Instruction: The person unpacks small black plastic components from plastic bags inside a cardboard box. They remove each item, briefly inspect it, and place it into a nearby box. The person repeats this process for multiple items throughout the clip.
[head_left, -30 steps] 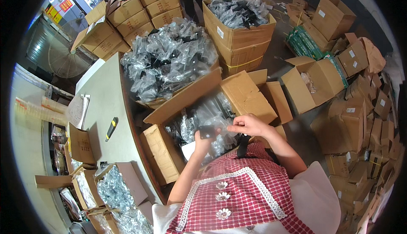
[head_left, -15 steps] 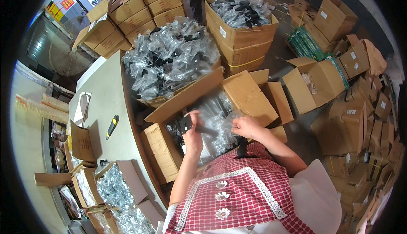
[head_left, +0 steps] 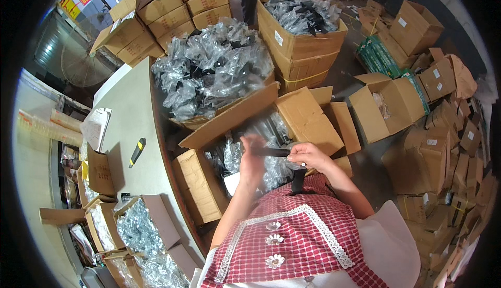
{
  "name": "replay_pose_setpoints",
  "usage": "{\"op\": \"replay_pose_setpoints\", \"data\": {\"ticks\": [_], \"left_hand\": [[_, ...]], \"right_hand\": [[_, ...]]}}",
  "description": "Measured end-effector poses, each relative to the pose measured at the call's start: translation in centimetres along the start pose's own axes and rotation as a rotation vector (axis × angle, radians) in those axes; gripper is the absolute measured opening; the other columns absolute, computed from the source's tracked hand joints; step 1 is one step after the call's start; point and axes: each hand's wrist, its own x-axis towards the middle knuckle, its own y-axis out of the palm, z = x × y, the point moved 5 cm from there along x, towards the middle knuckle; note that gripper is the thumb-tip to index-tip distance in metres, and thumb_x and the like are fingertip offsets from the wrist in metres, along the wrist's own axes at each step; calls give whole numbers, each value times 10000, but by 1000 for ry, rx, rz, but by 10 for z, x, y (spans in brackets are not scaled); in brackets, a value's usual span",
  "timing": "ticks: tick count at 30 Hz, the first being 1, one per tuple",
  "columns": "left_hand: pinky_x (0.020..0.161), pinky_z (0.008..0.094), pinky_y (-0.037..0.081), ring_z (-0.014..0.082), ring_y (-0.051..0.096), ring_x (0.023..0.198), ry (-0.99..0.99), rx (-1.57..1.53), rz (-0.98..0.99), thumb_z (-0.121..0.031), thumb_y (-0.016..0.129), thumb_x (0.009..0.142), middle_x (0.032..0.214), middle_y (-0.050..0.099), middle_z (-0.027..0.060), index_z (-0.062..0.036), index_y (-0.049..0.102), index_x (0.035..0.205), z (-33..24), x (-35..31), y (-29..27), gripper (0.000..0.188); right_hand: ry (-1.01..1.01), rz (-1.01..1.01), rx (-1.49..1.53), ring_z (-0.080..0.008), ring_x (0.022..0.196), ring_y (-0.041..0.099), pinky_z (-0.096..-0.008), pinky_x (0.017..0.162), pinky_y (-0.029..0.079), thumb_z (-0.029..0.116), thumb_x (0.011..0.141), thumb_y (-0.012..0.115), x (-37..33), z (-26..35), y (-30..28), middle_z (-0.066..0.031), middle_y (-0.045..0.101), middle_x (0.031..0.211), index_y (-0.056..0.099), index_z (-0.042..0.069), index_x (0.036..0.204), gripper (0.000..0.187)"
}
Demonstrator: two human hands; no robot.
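A black bar-shaped part (head_left: 274, 152) lies level between my hands, above an open carton of clear plastic bags. My right hand (head_left: 311, 157) pinches its right end, thumb and fingers closed. My left hand (head_left: 251, 165) is upright at its left end, smeared by motion, so whether its fingers grip cannot be made out. Below, the carton (head_left: 232, 118), its long flap raised on the far side, holds clear bags (head_left: 276, 170) with dark pieces among them. A white item (head_left: 233, 184) shows beside my left wrist.
Beyond the carton is a large heap of bagged black parts (head_left: 214, 68). A tall carton (head_left: 300, 48) of similar bags stands behind. On the left, a grey table (head_left: 130, 126) carries a yellow-black utility knife (head_left: 138, 152). An open carton (head_left: 389, 105) and stacked cardboard (head_left: 422, 157) are at right.
The black part, upright in my left hand before, now lies level between both hands. My left hand has shifted slightly right. My right hand, earlier at clear plastic, now grips the part's end.
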Motion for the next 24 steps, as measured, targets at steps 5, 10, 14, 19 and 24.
{"op": "replay_pose_setpoints", "data": {"ticks": [5, 10, 14, 19, 24], "left_hand": [[1103, 518, 436, 248, 503, 1306, -145, 11, -82, -608, 445, 1020, 1337, 561, 117, -143, 462, 1347, -1, -13, 7, 569], [1041, 775, 377, 365, 423, 1379, -284, -373, -36, -700, 552, 915, 1428, 463, 160, -190, 435, 1386, 0, -17, 19, 704], [1047, 737, 418, 334, 457, 1352, -286, -479, -4, -661, 565, 928, 1387, 492, 146, -181, 435, 1396, 2, -16, 22, 683], [1032, 663, 486, 303, 543, 1255, -314, -530, -100, -477, 625, 990, 1342, 534, 130, -131, 475, 1368, 7, -13, 15, 534], [1041, 540, 515, 288, 568, 1209, -287, -225, -112, -320, 624, 1014, 1274, 572, 122, -66, 527, 1308, 4, -16, 6, 400]], "right_hand": [[151, -98, 133, -10, 465, 389, -187, 406, 230, 137, 936, 687, -13, 14, -3, 62, 497, 624, 648, 62, 876, 104], [131, -50, 244, -11, 487, 424, -187, 391, 237, 147, 895, 685, -11, 14, -5, 56, 533, 645, 685, 67, 919, 83], [126, -18, 323, -21, 465, 416, -177, 385, 246, 130, 906, 673, -8, 11, -5, 53, 506, 623, 660, 58, 891, 75], [120, -2, 395, -23, 469, 415, -177, 385, 254, 104, 914, 670, -7, 10, -2, 46, 506, 624, 647, 55, 883, 63], [110, -40, 353, -24, 479, 404, -198, 400, 246, 110, 916, 681, -7, 7, -7, 49, 505, 631, 652, 58, 881, 69]]}}
